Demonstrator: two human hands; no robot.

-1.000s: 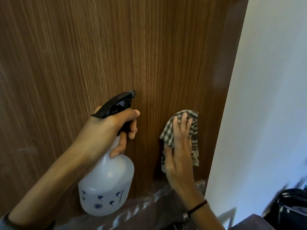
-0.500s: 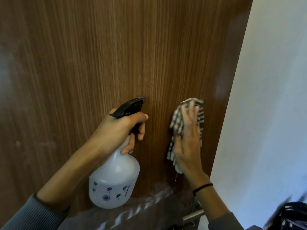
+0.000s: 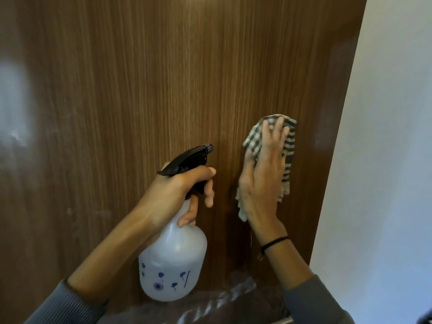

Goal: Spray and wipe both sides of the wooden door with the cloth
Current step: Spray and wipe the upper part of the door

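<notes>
Mid-wipe: right hand (image 3: 261, 183) presses the cloth (image 3: 288, 155) flat-fingered on the door (image 3: 163, 78), left hand (image 3: 173, 195) grips the spray bottle (image 3: 173, 260); next, probably a sweep across fresh wood.

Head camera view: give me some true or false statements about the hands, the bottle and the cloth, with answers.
1. The left hand grips the spray bottle around its neck. True.
2. The cloth is plain white. False: it is checked, dark and light.
3. The right hand presses the cloth flat against the wooden door. True.
4. The nozzle points at the floor. False: it points up toward the door.
5. A black band sits on the left wrist. False: it is on the right wrist.
</notes>
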